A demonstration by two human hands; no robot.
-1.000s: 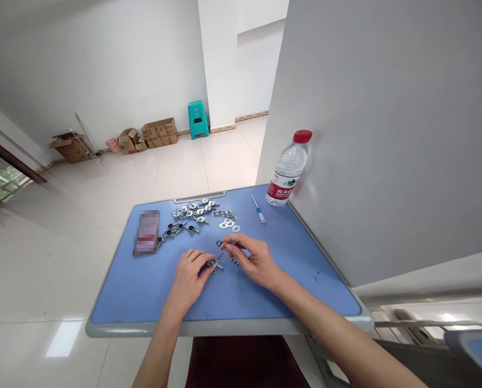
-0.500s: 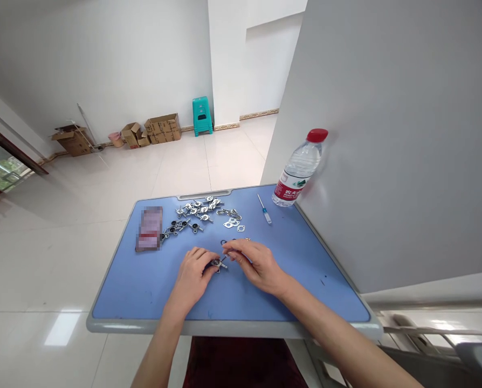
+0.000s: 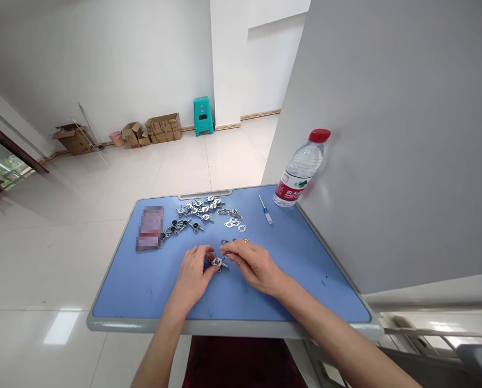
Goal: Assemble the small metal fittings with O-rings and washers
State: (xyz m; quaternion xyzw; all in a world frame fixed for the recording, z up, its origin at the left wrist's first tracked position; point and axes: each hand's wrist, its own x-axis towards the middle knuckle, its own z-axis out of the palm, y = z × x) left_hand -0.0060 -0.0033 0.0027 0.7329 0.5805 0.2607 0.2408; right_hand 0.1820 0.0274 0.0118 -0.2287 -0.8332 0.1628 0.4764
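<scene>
On the blue desk, my left hand (image 3: 193, 272) has its thumb and fingers around a small silver metal fitting with a flat flange and a side stem (image 3: 218, 262). The index finger is lifted slightly off the fitting's top, so its face shows. Close on the right, my right hand (image 3: 255, 266) hovers with thumb and fingertips pinched together. A thin dark sliver shows by those fingertips, too small to name. Just behind the right hand lie black rings (image 3: 225, 242), partly covered by it.
Farther back sit a cluster of metal fittings (image 3: 204, 209), fittings with black discs (image 3: 173, 229), flat flange plates (image 3: 233, 222) and a screwdriver (image 3: 266, 209). A phone-like pixelated object (image 3: 150, 228) lies left. A water bottle (image 3: 300, 171) stands at the back right beside a grey panel (image 3: 386, 161).
My left index finger has lifted away from the fitting, uncovering more of its top. The right fingertips have shifted slightly; the fitting stays in about the same place.
</scene>
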